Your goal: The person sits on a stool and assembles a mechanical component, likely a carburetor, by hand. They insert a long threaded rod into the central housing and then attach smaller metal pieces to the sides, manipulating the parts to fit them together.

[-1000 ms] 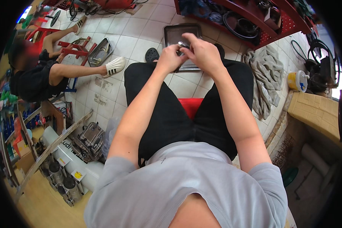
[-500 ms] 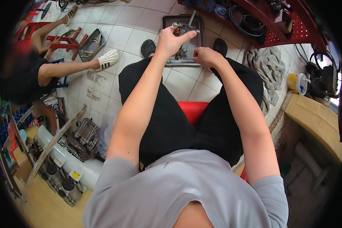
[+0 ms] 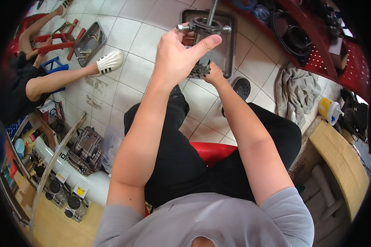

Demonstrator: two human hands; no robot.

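Observation:
A greasy metal machine part [image 3: 208, 26] is held up before me. It has a dark ring with bolts out to both sides, a long steel rod rising from it, and a toothed-looking lower end. My left hand [image 3: 181, 55] is closed around its upper body, thumb across the front and fingers mostly hidden behind. My right hand [image 3: 214, 75] grips the lower end, its fingertips partly hidden by the part. Behind and below the part, a grey metal tray [image 3: 231, 45] lies on the tiled floor.
At left, another person [image 3: 49, 82] sits by a red stool [image 3: 55, 45] and a second tray [image 3: 84, 57]. A red perforated rack [image 3: 317, 61] stands far right, near a grey cloth [image 3: 294, 88] and a yellow-white bucket [image 3: 329, 110]. A white tank [image 3: 97, 185] lies at lower left.
The part has been raised closer to me, and its rod now stands tall. My right hand has moved from beside the part onto its lower end. My view has shifted slightly.

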